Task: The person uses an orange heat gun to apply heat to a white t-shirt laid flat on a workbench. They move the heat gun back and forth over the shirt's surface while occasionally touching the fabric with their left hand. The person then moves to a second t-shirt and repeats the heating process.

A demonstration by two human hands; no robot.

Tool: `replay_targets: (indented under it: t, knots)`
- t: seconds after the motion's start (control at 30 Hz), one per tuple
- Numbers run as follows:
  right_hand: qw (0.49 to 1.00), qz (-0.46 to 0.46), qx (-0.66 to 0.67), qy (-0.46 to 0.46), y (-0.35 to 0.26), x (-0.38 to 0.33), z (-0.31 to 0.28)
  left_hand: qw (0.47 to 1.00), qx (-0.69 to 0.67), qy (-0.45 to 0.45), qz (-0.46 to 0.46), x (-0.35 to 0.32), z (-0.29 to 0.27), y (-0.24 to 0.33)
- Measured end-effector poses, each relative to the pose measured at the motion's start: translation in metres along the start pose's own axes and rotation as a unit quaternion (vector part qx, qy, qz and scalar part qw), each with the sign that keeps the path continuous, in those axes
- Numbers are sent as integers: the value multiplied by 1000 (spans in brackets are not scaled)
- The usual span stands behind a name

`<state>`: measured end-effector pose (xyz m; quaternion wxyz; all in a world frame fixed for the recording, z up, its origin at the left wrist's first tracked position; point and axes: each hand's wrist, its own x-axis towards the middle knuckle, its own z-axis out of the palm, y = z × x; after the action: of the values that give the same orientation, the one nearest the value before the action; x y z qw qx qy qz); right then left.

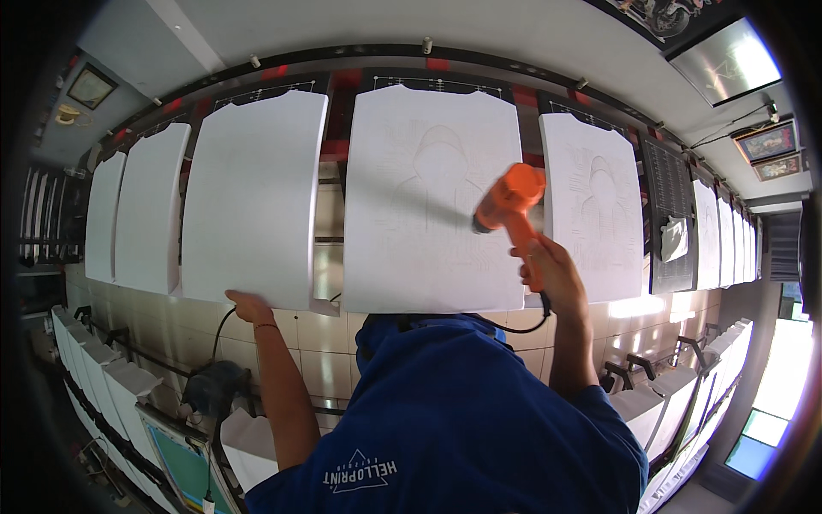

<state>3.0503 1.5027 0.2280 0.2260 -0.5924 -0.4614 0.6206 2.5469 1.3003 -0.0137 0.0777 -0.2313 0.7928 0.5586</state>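
So it's a long row of white shirt-shaped pallets running along a tiled wall. Starting at 9 o'clock, the far-left pallets are plain white and bend away with the lens. Next comes the blank pallet at about 11 o'clock, and the left hand sits right at its bottom edge, fingers curled up under it, probably to steady the body or the board. Can't tell how tight that hold is, since the fingertips are tucked behind the edge.

Dead centre at 12 o'clock is the printed pallet with a faint hooded-figure design, really pale and hard to read. The right hand, at about 1 o'clock, is wrapped firmly around the handle of an orange heat gun, nozzle aimed at the print from close by, which looks like drying or curing it. Its black cord loops down behind the blue shirt.

At 2 o'clock there's another printed pallet, then a dark board. The shirt hides everything below the middle pallets, and the far right blows out in window light.
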Motion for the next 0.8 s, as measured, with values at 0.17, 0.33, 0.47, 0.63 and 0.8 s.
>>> replay_targets:
  t: [0.17,0.33,0.47,0.63,0.8]
  knots:
    - [998,-10,12,63,4,-18,-29,999,30,-10,-20,-1,-2,6]
    - [1000,-12,3,1,6,-7,-5,998,63,12,-11,3,-2,4]
    - [995,-17,-23,-93,-11,6,47,995,94,26,-5,-5,-2,11]
    - [980,-40,-51,-187,-28,30,100,993,115,29,3,-14,-1,19]
    - [966,-54,-75,-240,-35,44,127,990,136,41,-3,2,-5,12]
